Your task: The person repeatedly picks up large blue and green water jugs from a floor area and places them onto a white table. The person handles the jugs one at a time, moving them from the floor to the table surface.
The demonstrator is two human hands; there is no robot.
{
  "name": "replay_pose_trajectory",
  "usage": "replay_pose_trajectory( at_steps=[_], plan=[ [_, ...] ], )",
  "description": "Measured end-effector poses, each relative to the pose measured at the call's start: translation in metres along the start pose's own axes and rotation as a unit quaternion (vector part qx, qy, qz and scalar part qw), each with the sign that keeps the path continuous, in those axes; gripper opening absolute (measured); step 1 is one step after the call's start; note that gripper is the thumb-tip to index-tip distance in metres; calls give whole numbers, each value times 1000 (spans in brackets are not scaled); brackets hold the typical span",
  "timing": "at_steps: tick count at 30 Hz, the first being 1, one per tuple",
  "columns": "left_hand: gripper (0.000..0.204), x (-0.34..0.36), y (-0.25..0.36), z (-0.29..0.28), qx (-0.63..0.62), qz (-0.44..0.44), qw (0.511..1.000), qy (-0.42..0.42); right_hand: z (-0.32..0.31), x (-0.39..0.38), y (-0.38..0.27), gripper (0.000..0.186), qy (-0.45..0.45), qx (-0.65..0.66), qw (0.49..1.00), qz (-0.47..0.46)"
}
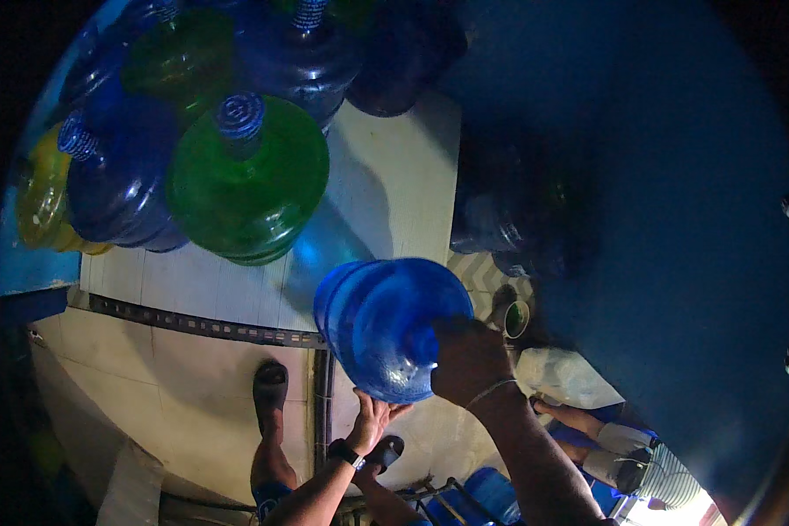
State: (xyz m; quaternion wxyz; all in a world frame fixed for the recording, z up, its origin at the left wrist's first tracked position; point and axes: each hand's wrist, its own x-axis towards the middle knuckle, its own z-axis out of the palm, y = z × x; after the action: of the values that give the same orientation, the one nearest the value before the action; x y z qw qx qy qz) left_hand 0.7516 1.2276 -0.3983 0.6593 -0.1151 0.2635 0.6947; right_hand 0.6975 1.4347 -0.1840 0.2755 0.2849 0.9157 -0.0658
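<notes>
A large blue water jug (386, 324) hangs tipped on its side over the tiled floor, neck end toward me. My right hand (469, 359) is closed around its neck. Palm up, my left hand (373, 421) presses against the jug's lower side; a dark watch sits on that wrist. A thin bracelet circles my right wrist.
Capped green (250, 180), blue (123, 184) and yellow (39, 202) jugs stand crowded at the back left. A metal floor rail (202, 326) crosses below them. A blue wall (675, 263) fills the right. Another person's legs (605, 443) show at lower right. A small green cup (516, 319) sits near.
</notes>
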Motion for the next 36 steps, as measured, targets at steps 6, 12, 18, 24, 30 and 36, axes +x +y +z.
replay_pose_trajectory(
  at_steps=[6, 12, 18, 24, 30, 36],
  plan=[
    [83, 2, 17, -54, 186, 17, 981, 52, 84, -28, 1, 70, 376, 365, 840, 143],
    [62, 23, 18, -101, 159, 93, 950, 254, 269, -48, -65, 82, 175, 719, 608, 287],
    [60, 40, 36, -94, 66, 66, 970, 227, 314, 33, -47, 60, 189, 524, 795, 240],
    [73, 21, 11, -23, 164, -89, 969, 162, 318, 100, -31, 40, 237, 429, 852, 184],
    [85, 14, 9, -40, 176, -72, 968, 162, 201, 236, -11, 97, 385, 616, 671, 148],
    [81, 9, -6, -41, 165, -106, 972, 133, 115, 331, -23, 126, 331, 732, 595, -30]
  ],
)
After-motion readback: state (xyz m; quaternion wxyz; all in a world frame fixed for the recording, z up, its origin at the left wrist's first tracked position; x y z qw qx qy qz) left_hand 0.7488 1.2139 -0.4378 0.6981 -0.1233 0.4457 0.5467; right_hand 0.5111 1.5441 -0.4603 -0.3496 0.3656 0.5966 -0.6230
